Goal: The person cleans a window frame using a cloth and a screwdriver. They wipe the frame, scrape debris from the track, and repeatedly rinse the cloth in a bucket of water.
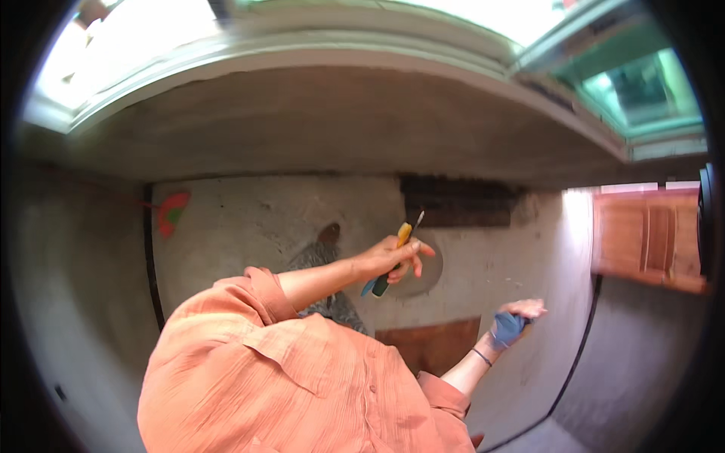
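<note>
My left hand [393,257] is in front of my body, its fingers curled loosely around a slim tool that looks like a screwdriver [405,233]. The tool has a yellow section, and a thin metal tip points up and away. Below the fingers stick out a dark green handle end [381,285] and a blue piece [368,287]; whether these belong to the same tool I cannot tell. Farther right, my right hand [521,315] is blurred, with blue material [507,330] around the palm. A small dark and yellow thing [528,328] shows at its underside, mostly hidden by the hand.
Ahead stands a grey wall [302,121] below a pale window frame [302,47], with an opened window sash [642,90] at right. On the floor are a dark rectangular patch [457,202] and a brown board [430,343]. A wooden cabinet [642,238] is far right; a red-green object [174,213] lies left.
</note>
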Motion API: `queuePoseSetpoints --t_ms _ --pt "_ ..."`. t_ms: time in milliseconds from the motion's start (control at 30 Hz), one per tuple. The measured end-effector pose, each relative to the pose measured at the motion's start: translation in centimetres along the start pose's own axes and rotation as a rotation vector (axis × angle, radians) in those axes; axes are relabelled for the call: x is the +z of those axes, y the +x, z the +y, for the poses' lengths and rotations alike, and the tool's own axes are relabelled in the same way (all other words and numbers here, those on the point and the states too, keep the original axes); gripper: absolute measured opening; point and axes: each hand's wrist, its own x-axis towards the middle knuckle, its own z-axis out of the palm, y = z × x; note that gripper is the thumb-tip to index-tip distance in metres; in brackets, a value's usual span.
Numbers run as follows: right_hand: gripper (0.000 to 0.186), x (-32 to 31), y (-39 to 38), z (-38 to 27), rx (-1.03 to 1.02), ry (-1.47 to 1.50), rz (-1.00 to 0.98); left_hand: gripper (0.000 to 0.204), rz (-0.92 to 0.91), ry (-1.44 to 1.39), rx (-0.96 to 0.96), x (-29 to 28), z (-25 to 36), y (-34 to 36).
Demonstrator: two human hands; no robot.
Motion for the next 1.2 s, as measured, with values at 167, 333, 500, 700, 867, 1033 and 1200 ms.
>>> queuePoseSetpoints --t_ms 167,333,500,700,867,1033,1200 --pt "0.038 6.7 0.9 9.1 0.217 -0.596 -0.042 0.041 0.162 0.258 0.053 1.0 1.9 -0.5" --pt "0.032 11.5 5.2 0.5 -0.134 0.128 0.146 0.054 0.316 0.972 0.354 0.0 2.0 -3.0" --pt "0.036 13.2 7.0 -18.5 -0.451 0.482 0.027 0.037 0.373 0.780 0.300 -1.8 5.7 -8.0" --pt "0.021 19.9 10.1 -31.9 -0.671 0.398 0.019 0.019 0.590 0.631 0.482 -5.4 12.0 -16.8" --pt "0.034 28.2 11.8 -40.3 -0.620 0.771 -0.326 0.024 0.760 0.462 0.273 -12.6 16.9 -25.7" --pt "0.019 36.4 12.3 -48.2 -0.533 0.993 -0.578 0.022 0.658 0.340 0.177 -18.6 20.5 -32.8" --pt "0.023 39.1 13.5 -53.7 -0.605 0.886 -0.418 0.014 0.865 -0.097 0.451 -21.9 21.0 -34.8"
